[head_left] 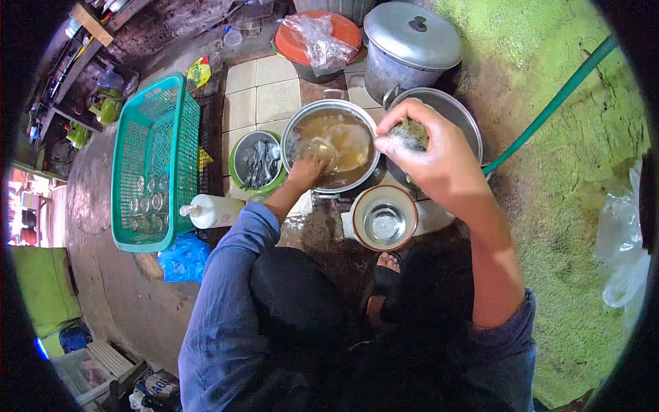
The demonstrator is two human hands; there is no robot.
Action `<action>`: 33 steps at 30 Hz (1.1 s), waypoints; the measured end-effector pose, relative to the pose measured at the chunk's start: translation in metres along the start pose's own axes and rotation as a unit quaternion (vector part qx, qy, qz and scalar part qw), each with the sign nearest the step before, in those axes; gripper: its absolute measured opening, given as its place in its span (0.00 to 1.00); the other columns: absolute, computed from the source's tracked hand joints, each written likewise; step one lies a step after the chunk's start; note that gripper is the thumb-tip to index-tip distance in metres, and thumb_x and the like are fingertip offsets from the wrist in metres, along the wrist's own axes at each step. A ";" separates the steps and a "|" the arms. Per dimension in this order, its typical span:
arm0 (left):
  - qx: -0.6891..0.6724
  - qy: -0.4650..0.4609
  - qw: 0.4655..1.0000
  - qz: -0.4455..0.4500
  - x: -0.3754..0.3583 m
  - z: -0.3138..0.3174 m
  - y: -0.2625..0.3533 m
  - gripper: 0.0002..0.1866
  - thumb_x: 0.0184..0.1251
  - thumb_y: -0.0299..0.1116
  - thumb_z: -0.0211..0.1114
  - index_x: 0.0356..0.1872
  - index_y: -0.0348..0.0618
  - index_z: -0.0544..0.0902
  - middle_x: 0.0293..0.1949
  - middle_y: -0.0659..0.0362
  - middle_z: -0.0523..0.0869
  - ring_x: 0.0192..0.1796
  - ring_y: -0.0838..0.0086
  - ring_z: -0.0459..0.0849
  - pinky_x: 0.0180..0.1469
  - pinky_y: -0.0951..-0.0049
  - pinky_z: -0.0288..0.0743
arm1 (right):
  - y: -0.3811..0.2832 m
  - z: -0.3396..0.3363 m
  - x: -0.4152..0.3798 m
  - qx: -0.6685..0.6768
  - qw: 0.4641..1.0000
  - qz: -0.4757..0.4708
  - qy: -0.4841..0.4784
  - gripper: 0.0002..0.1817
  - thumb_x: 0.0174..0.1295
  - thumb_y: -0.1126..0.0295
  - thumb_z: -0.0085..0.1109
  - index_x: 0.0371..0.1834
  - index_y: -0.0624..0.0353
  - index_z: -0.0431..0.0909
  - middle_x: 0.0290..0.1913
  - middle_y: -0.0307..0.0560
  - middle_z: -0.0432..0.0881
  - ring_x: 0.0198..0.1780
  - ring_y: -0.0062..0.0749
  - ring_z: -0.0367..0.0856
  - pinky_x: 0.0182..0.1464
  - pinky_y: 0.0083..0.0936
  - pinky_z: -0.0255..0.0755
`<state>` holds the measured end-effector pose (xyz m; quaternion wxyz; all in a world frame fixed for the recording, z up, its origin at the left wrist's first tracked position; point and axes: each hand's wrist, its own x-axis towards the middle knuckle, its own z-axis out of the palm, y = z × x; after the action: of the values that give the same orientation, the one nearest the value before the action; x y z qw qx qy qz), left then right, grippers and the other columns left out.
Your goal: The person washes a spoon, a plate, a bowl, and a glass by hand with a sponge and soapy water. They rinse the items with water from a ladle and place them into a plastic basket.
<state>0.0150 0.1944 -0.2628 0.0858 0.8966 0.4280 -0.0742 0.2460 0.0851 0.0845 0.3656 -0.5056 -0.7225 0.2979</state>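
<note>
My left hand [309, 172] reaches into a metal pot of cloudy brown water [349, 184]. Its fingers are partly under the surface, closed at the edge of a clear round dish [320, 149]; the exact kind of dish is hard to make out. Raised over the right side, my right hand [446, 151] is closed around a dark green sponge [412, 133] with white suds on it. Below that hand is a wide metal basin [470, 127], partly covered by the forearm. A cream bowl with a brown rim [358, 230] stands near my foot, a metal bowl inside it.
A green plastic basket [123, 206] holding several glasses is at the left. Beside it stand a white bottle [214, 211] and a green-rimmed bowl of spoons [241, 152]. Behind are an orange-lidded bucket [328, 31] and a big lidded pot [412, 41]. A green hose [549, 113] runs along the right wall.
</note>
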 end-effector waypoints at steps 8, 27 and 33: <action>-0.032 0.063 0.995 0.071 -0.024 0.028 -0.037 0.09 0.58 0.26 0.54 0.36 0.34 0.80 0.38 0.46 0.84 0.42 0.55 0.85 0.42 0.59 0.80 | -0.009 0.009 0.008 -0.009 1.000 -0.008 0.015 0.09 0.57 0.69 0.62 0.36 0.60 0.75 0.35 0.45 0.81 0.41 0.26 0.77 0.47 0.24 0.69; -0.200 0.036 0.979 -0.008 -0.014 -0.085 -0.026 0.12 0.56 0.37 0.68 0.36 0.40 0.83 0.32 0.51 0.86 0.36 0.58 0.84 0.43 0.61 0.76 | -0.012 0.031 0.022 0.334 0.929 0.155 -0.026 0.21 0.51 0.70 0.66 0.48 0.61 0.71 0.39 0.44 0.78 0.39 0.22 0.76 0.41 0.21 0.72; -0.671 -0.063 0.736 -0.069 -0.058 -0.186 0.002 0.13 0.66 0.39 0.60 0.48 0.48 0.82 0.27 0.61 0.82 0.27 0.77 0.79 0.30 0.76 0.71 | 0.024 0.037 0.029 0.142 0.984 0.056 0.092 0.21 0.54 0.68 0.64 0.49 0.62 0.70 0.41 0.53 0.80 0.40 0.40 0.80 0.44 0.32 0.73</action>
<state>-0.0087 0.1903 -0.0699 0.6860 0.5680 0.4217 0.1702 0.2209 0.1175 0.0513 0.4810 -0.5137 -0.6065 0.3700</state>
